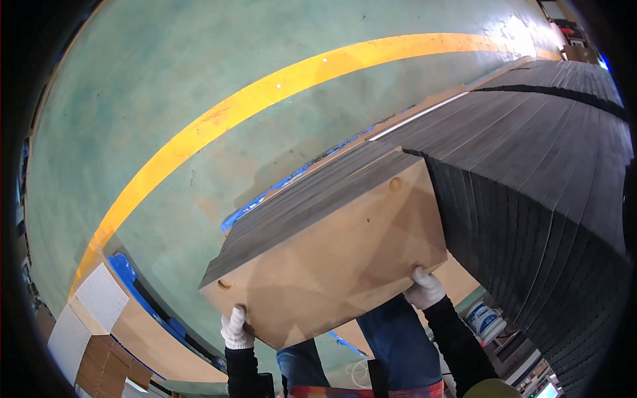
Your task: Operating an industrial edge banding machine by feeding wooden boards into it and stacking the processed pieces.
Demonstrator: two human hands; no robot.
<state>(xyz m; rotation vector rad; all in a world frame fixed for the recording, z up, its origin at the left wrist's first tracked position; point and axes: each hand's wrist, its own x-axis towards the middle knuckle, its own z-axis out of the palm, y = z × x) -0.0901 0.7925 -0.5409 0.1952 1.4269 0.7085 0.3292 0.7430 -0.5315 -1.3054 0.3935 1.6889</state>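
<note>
A tan wooden board [332, 259] with a round hole near two of its corners faces me, at the near end of a row of dark-edged panels [298, 205]. My left hand [237, 328], in a white knitted glove, grips the board's near edge at the lower left, thumb up against its face. On the lower right edge my right hand [424, 289], gloved the same way, is closed on the same board. Fingers behind the board are hidden. Whether the board touches the panels behind it, I cannot tell.
Tall stacks of dark panels [531, 152] rise close on the right. A blue pallet edge [285, 179] shows along the row. At lower left lie a blue pallet [126, 272], white sheets [101, 298] and cardboard [109, 365]. A white bucket [484, 322] stands at lower right. A yellow line [265, 93] crosses the green floor.
</note>
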